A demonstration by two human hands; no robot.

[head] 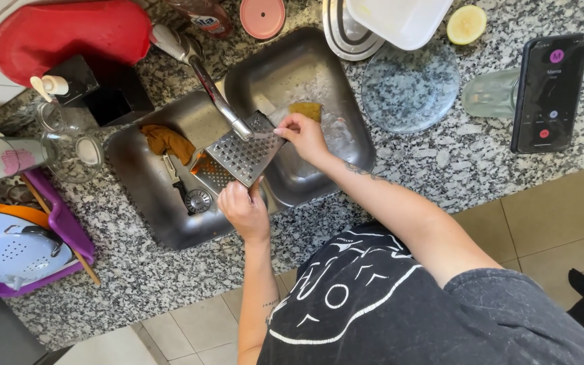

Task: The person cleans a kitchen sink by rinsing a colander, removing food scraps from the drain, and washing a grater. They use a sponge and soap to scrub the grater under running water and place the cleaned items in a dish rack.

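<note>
Steel grater point(243, 157) (over sink point(319, 74)) | left hand point(243, 208) grip closed on it | right hand point(303, 135) pinching its top

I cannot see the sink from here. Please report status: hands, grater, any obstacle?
Left hand grips grater at its lower end. Right hand holds its upper edge, under the faucet. Grater tilted over sink. Brown cloth lies beside it.

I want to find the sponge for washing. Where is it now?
In the head view, the yellow sponge lies in the steel sink, just behind the right hand, which holds the top of the metal grater under the faucet.
</note>
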